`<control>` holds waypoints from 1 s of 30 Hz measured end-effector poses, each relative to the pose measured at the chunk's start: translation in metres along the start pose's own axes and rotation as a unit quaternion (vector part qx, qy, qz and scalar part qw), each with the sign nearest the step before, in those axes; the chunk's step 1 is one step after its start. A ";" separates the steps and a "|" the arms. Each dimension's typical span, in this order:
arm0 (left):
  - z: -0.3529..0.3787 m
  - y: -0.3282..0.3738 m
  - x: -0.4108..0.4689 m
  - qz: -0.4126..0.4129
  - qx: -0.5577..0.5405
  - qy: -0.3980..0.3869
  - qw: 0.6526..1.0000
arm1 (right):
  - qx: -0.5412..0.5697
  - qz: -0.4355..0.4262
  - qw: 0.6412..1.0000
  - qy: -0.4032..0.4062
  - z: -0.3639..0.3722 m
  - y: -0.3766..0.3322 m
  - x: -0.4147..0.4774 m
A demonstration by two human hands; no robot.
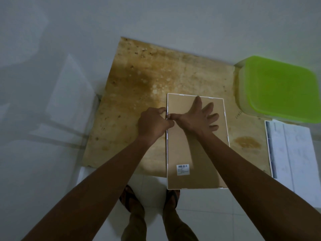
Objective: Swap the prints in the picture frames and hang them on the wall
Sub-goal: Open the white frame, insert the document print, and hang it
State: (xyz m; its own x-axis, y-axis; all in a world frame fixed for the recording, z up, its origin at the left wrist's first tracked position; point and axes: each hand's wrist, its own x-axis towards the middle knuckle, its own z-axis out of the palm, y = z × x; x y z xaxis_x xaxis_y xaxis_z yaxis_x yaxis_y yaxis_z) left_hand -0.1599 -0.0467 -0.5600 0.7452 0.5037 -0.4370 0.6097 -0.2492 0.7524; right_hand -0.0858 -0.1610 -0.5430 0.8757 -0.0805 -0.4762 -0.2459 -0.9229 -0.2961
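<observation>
Frame (196, 153): face down on the stained table (139, 84), backing up.
Left hand (153, 122): fingers curled, pinching the frame's left edge (detail too small to tell).
Right hand (196, 115): fingers spread flat, pressing the frame's backing.

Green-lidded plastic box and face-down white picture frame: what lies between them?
Nothing but bare stained plywood board separates the frame from the box, per the head view.

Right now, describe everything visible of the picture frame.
The picture frame lies flat, back up, on the stained wooden table, near end overhanging the edge. Thin white rim, brown board backing, small side tabs, a barcode label near that end. The right hand presses flat on the backing; the left hand pinches its left edge.
</observation>
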 end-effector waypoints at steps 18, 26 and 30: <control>-0.015 -0.006 0.014 -0.063 -0.152 -0.124 0.979 | -0.033 -0.010 0.999 -0.013 -0.007 0.000 0.007; -0.028 0.004 0.021 -0.082 -0.142 -0.166 0.972 | -0.035 -0.042 0.997 0.057 -0.007 0.007 0.011; -0.023 0.005 0.018 -0.072 -0.128 -0.125 0.981 | -0.027 -0.090 0.995 0.034 -0.006 0.007 0.017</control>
State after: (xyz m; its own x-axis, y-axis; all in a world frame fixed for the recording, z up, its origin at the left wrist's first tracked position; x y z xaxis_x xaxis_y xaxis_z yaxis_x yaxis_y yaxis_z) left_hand -0.1496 -0.0200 -0.5528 0.7182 0.2924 -0.6314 0.6502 0.0413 0.7586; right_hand -0.0698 -0.1715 -0.5481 0.9302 0.0641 -0.3613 -0.0613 -0.9437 -0.3252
